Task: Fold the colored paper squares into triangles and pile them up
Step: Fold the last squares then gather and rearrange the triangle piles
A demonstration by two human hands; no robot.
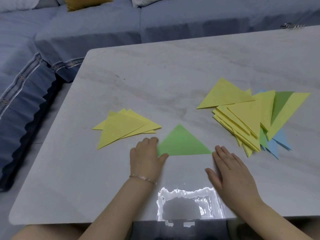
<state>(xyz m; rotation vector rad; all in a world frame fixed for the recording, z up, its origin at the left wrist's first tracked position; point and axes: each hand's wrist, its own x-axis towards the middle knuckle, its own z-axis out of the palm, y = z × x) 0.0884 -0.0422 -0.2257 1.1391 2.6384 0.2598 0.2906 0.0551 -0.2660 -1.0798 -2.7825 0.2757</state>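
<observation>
**Green triangle lies flat between two hands**

A green triangle [183, 144] lies on the table [173, 75] near the front edge, its long side toward the person and its peak pointing away. The left hand [147, 158] is at its left corner. The fingers are curled with the knuckles up, and the thumb [163, 157] lies over the corner, so the hand holds the paper there. A bracelet [143, 179] circles that wrist. The right hand [232, 172] lies flat and open on the table, fingers straight and close together. Its fingertips [219, 148] reach the triangle's right corner, but whether they touch the paper I cannot tell.

To the left of the green triangle is the left pile [121, 129], a few yellow triangles fanned loosely over one another, just beside the left hand. To the right is the right pile [251, 116], thicker and untidy. It is mostly yellow sheets, with a green sheet [282, 104] showing near the top and blue sheets [275, 144] sticking out below. One yellow triangle [223, 96] rests on its far left side, partly on the table.

A bright glare [187, 203] marks the table's front edge between the forearms. A small metal object [292, 26] sits at the far right edge. A blue sofa [86, 28] wraps round the far and left sides, and a yellow cushion [86, 2] lies on it.
</observation>
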